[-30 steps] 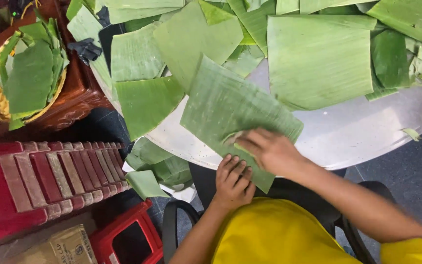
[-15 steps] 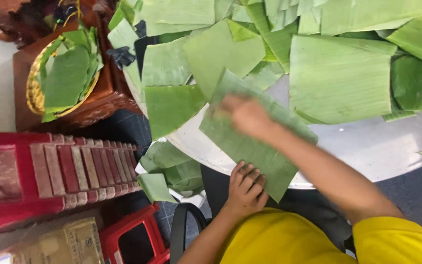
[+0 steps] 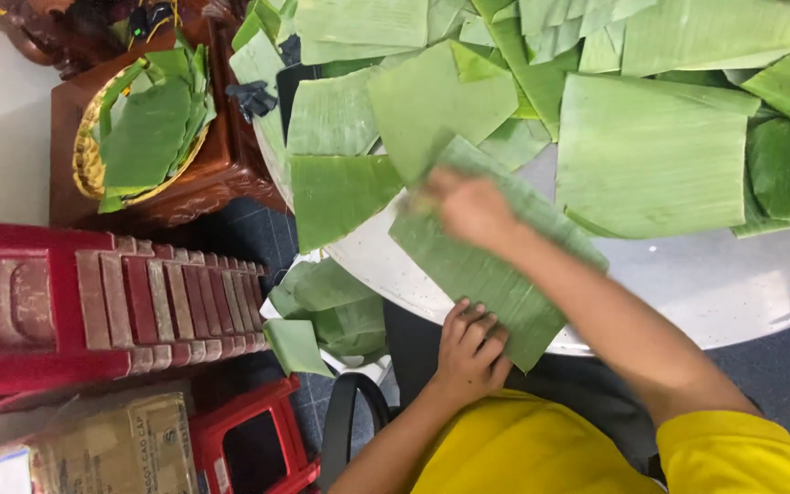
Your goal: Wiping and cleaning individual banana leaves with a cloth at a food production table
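Observation:
A long green banana-leaf piece (image 3: 486, 265) lies slanted over the near edge of a round white table (image 3: 688, 293). My left hand (image 3: 471, 352) presses flat on the leaf's near end at the table's rim. My right hand (image 3: 468, 206), blurred by motion, rests on the leaf's far end with the fingers together; whether it holds a small cloth or pad I cannot tell. More cut leaf pieces (image 3: 651, 155) lie spread over the table beyond it.
A woven basket (image 3: 144, 128) of leaves sits on a dark wooden stand at the upper left. Red plastic stools (image 3: 102, 302) stand at the left, one above a cardboard box (image 3: 112, 444). Leaf scraps (image 3: 331, 306) lie on the floor below the table's edge.
My right hand has slid from the leaf's near end up along it to the far end. My left hand stays pressed on the near end.

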